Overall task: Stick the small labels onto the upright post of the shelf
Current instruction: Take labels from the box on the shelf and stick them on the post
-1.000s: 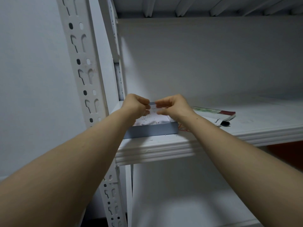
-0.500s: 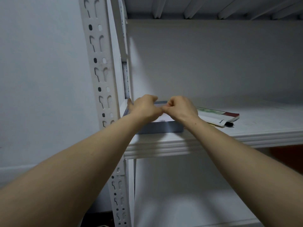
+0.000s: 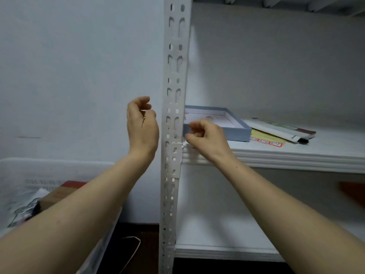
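The white perforated upright post (image 3: 173, 76) of the shelf runs down the middle of the view. My left hand (image 3: 142, 125) is raised just left of the post, its fingers curled and thumb and fingertips pinching a small label (image 3: 144, 118), of which only a sliver shows. My right hand (image 3: 206, 136) hovers right of the post at the level of the shelf board (image 3: 276, 157), fingers curled, thumb close to the post; nothing shows in it. A yellow label sheet (image 3: 265, 140) with red-bordered labels lies on the board.
A shallow blue box (image 3: 235, 132) sits on the shelf beside the post, behind my right hand. A white packet (image 3: 280, 129) lies over the label sheet. A clear plastic bin (image 3: 49, 171) with cartons stands at the lower left, against the wall.
My hands have parted from over the blue box. The left hand went to the left of the post, the right stays beside it. The view swung left and down.
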`<action>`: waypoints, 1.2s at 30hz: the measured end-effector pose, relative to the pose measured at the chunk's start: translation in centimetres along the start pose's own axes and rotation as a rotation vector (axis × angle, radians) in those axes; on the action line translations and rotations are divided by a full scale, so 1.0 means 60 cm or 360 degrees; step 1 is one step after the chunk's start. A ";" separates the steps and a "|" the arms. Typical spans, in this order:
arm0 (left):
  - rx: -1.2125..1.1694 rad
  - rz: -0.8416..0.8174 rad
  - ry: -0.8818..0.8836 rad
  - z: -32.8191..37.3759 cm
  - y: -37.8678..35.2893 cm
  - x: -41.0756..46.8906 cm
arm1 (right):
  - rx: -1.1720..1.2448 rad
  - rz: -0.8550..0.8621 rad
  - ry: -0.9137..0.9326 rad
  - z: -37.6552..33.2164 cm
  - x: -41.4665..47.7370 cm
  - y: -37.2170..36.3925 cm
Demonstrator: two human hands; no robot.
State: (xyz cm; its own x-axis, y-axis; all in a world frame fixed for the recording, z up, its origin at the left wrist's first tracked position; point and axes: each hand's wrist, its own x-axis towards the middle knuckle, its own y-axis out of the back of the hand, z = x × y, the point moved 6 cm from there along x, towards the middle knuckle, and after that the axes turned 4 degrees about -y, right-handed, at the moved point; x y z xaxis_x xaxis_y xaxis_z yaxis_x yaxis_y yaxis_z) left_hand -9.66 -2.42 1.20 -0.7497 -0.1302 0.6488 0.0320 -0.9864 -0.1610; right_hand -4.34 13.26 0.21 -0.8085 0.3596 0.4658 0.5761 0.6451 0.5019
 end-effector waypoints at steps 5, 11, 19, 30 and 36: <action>-0.0198 -0.0340 0.0440 -0.060 -0.005 0.006 | -0.0038 -0.0048 0.0009 -0.014 0.008 -0.022; -0.0424 -0.0462 0.0429 -0.068 -0.027 0.009 | -0.0067 -0.0117 0.0008 -0.014 0.021 -0.035; -0.0572 -0.0446 0.0435 -0.079 -0.030 0.010 | -0.0151 0.0015 0.0082 -0.021 0.022 -0.050; -0.0626 -0.0454 0.0434 -0.077 -0.030 0.006 | -0.0303 0.0075 0.0140 -0.031 0.018 -0.044; -0.0623 -0.0462 0.0456 -0.077 -0.030 0.006 | -0.0331 0.0077 0.0166 -0.030 0.018 -0.042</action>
State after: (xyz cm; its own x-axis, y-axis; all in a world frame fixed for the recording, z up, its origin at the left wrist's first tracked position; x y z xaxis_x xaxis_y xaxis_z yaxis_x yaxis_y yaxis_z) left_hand -13.04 -0.24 -1.74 -0.8422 0.2273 0.4889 -0.4093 -0.8598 -0.3053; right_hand -6.44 10.82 0.78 -0.7686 0.3083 0.5605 0.6352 0.4721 0.6113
